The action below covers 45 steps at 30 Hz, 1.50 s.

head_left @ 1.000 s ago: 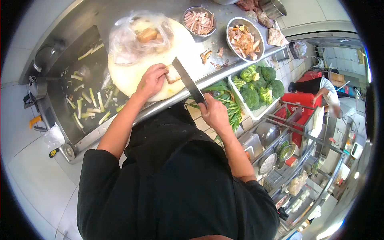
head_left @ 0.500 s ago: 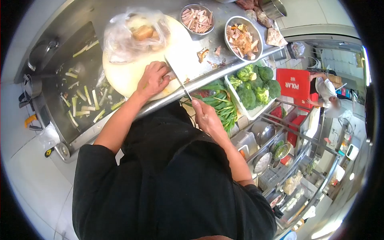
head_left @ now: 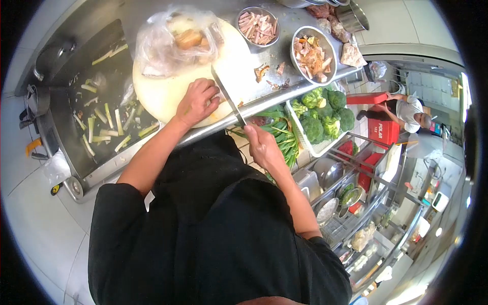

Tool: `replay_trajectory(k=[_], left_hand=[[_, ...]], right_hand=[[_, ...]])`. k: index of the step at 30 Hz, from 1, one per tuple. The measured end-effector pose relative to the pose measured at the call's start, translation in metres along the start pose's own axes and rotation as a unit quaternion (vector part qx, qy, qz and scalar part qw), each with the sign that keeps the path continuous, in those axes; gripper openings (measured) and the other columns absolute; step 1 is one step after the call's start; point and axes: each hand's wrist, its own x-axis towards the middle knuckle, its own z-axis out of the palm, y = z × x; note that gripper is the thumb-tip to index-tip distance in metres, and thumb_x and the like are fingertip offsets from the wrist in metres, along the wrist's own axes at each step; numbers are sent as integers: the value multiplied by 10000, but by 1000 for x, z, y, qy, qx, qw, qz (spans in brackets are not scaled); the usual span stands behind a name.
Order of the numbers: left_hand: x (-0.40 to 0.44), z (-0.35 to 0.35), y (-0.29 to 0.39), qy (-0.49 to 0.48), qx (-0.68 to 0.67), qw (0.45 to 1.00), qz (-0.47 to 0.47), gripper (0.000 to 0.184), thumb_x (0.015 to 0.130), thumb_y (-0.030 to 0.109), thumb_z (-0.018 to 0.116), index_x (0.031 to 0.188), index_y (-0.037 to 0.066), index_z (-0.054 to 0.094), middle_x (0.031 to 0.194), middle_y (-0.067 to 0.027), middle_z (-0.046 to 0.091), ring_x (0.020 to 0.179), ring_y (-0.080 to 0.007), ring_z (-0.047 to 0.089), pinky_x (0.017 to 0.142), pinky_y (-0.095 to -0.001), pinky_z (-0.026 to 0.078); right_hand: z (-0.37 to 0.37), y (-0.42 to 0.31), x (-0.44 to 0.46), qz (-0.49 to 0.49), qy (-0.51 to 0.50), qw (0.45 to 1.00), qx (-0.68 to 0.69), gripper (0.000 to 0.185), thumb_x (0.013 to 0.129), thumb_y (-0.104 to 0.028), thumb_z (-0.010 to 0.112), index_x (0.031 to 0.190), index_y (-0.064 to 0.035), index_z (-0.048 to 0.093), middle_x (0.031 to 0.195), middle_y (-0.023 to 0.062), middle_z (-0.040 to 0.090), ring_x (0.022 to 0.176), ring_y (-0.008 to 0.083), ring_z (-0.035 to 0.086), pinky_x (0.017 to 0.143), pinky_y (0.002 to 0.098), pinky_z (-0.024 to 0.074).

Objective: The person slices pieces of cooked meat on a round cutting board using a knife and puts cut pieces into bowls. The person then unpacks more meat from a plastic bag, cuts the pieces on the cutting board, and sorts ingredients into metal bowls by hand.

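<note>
The right hand (head_left: pixel 263 147) is clamped around the knife (head_left: pixel 227 95) with a long steel blade, hiding its handle. The left hand (head_left: pixel 198 101) curls over a small pale piece (head_left: pixel 222 96), mostly covered on the near right of the round cream board (head_left: pixel 152 96); whether it grips, I cannot tell. Beyond, a cloudy plastic bag (head_left: pixel 155 51) blurs brown chunks; far right, a round steel bowl (head_left: pixel 279 33) holds pink strips.

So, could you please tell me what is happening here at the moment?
The person's right hand grips a knife, held over a round cutting board. The left hand is curled on the board right beside it; what lies beneath is mostly hidden. A plastic bag and a brown chunk sit farther back, while cut pink strips wait beside the board.
</note>
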Motion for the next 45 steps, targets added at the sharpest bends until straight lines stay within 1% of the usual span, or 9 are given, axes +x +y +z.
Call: replay_trajectory(k=[7,13,19,20,23,28,35,40,45], left_hand=[[-3,-1,-4,-11,-24,999,-19,237,799,73,727,1020,2,678,1103,-153,628,1069,-359,586,940,-441,477],[-4,-8,4,3,-9,1000,-11,185,796,78,712,962,12,664,1058,-147,622,1024,-356,593,908,-434,491],[-10,-3,-1,2,-22,999,-29,183,821,73,739,971,1,662,1076,-155,635,1075,-352,599,945,-446,481],[-11,-4,2,10,-13,1000,-25,178,820,72,739,963,1,662,1071,-153,638,1070,-351,601,941,-445,483],[-7,-7,3,26,7,1000,-5,176,820,71,743,955,-6,661,1060,-148,644,1059,-348,604,941,-441,486],[-12,-4,1,-10,-23,999,-34,167,827,65,738,958,-8,664,1048,-151,648,1055,-351,602,952,-438,484],[-14,-12,5,18,-1,1000,-17,169,833,48,716,989,-5,678,1045,-160,656,1056,-353,608,958,-434,476],[-20,-7,2,-10,-8,999,-43,177,835,43,710,1002,-10,683,1053,-161,661,1053,-352,615,957,-433,473],[-18,-6,3,26,-28,999,-37,163,825,30,711,981,-8,683,1023,-164,665,1029,-356,625,936,-418,482]], right_hand=[[26,12,25,-60,39,997,-39,481,1098,-408,437,1275,-34,682,1104,327,680,1104,513,625,957,538,500],[-1,-3,-7,23,-26,999,-28,508,1100,-424,419,1293,-26,668,1158,317,679,1147,502,616,995,528,482],[23,9,29,-38,-2,999,-37,528,1097,-430,418,1261,2,673,1129,332,673,1142,510,611,978,538,481],[19,8,33,18,-32,999,-24,530,1096,-433,421,1264,6,665,1121,338,666,1130,519,610,970,540,482],[2,-5,12,26,-38,999,0,535,1094,-440,425,1260,9,664,1107,338,670,1118,527,611,962,544,487],[27,11,12,-72,19,996,-40,485,1107,-384,400,1225,-9,684,1082,341,674,1098,533,612,935,561,487],[3,-14,12,-9,-33,998,-52,494,1100,-407,429,1183,7,684,1060,359,657,1082,548,597,914,576,480],[26,7,7,-84,36,994,-59,465,1104,-379,416,1169,-20,704,1019,330,682,1013,533,626,901,581,494],[24,4,25,-62,4,996,-62,488,1104,-392,419,1168,1,701,1048,339,672,1049,533,613,909,569,491]])
